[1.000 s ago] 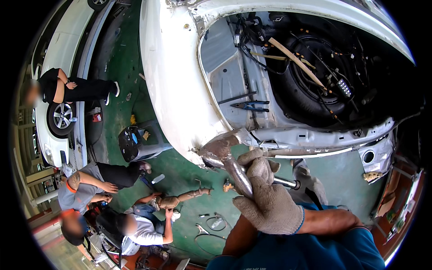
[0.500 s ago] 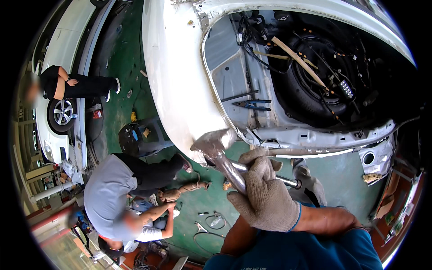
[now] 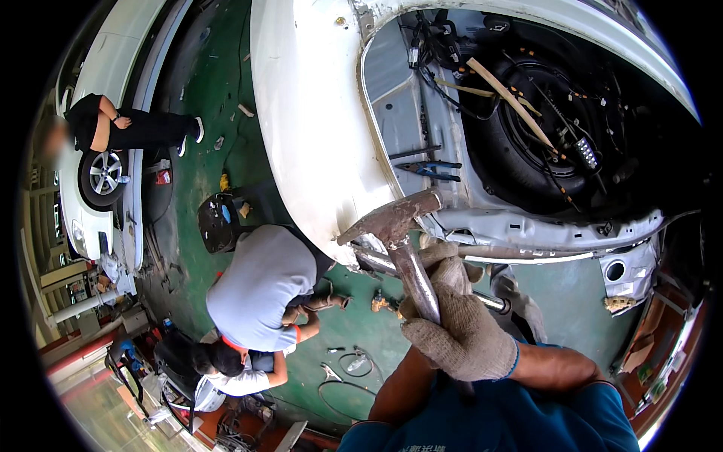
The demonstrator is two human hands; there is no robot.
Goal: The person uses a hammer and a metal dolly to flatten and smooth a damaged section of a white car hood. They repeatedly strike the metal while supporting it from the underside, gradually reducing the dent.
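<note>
A hammer (image 3: 416, 277) with a rusty, worn head crosses in front of the white car's rear corner. My right hand (image 3: 471, 339), in a knitted work glove, is closed round its handle. Partly hidden behind it, my left hand (image 3: 446, 273), also gloved, appears closed round a shiny metal bar (image 3: 374, 260). That bar slants from the car's rear corner (image 3: 331, 245) to the lower right, where its end (image 3: 495, 303) shows beyond my gloves. The paint at this corner is scraped and the metal edge rough. Whether the bar touches the metal is hidden by the hammer head.
The open trunk (image 3: 452, 222) holds a tyre (image 3: 482, 162), wiring, a wooden stick (image 3: 512, 102) and blue-handled pliers (image 3: 429, 169). Two people (image 3: 260, 282) crouch at left on the green floor, near a cable (image 3: 350, 384). Another person (image 3: 143, 129) is beside a second white car (image 3: 120, 56).
The hammer head has come away from the car's corner, toward me and slightly right, and shows sharply. The crouching person in grey has shifted right. The view has moved slightly.
</note>
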